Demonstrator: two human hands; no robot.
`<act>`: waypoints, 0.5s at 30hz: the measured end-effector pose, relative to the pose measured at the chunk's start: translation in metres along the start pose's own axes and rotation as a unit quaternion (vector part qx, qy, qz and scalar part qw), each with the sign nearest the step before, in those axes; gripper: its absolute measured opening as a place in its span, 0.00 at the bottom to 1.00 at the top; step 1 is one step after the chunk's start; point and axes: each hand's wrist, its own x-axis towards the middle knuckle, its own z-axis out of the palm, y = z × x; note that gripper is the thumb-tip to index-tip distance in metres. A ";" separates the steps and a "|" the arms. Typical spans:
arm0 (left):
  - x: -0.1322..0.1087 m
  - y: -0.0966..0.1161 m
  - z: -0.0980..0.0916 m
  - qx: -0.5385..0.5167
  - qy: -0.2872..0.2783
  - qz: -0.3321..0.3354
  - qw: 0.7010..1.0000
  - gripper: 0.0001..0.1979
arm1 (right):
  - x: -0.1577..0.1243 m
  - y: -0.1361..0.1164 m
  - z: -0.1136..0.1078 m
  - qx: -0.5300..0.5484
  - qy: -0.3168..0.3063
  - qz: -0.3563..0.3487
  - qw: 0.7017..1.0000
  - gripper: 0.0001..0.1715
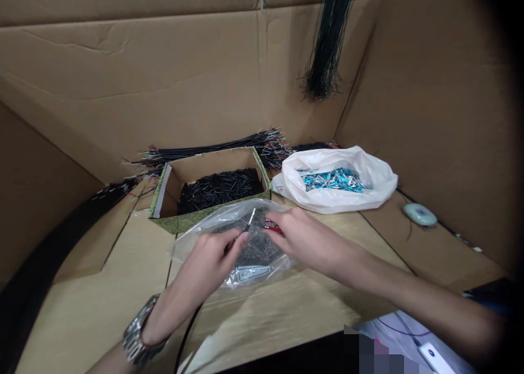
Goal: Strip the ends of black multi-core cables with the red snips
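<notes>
Pointing toward one o'clock, a pale-tipped black cable [249, 224] is pinched between the closed thumb and fingers of the left hand [215, 252], above the clear bag [186, 247]. At three o'clock from it, a partly hidden red object [273, 227] is gripped by the curled right hand [298, 233]. Black tubes [221, 188] are boxed at eleven.

Box [204, 170] between bag [191, 233] in front and cable bundle [204, 147] behind, sack [339, 203] to right

The held cable [247, 228] looks smooth and plastic, the clear bag [223, 212] glossy plastic, the watch [133, 338] shiny metal, the wall [164, 73] matt cardboard.
</notes>
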 end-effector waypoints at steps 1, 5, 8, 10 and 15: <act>0.000 -0.001 -0.001 -0.012 -0.004 -0.003 1.000 0.19 | -0.001 0.000 -0.004 0.000 0.000 0.006 1.000 0.10; 0.001 -0.004 -0.004 -0.059 -0.022 -0.009 0.998 0.19 | -0.007 -0.004 -0.016 0.014 0.001 0.025 1.000 0.09; 0.001 -0.004 -0.003 -0.078 -0.030 -0.011 0.996 0.20 | -0.011 -0.008 -0.018 0.031 0.007 0.040 0.999 0.11; 0.001 -0.003 -0.002 -0.081 -0.031 -0.012 0.996 0.20 | -0.012 -0.010 -0.018 0.038 0.015 0.047 0.998 0.11; -0.001 0.001 0.000 -0.077 -0.036 -0.006 0.996 0.19 | -0.011 -0.014 -0.022 0.048 0.015 0.047 0.998 0.12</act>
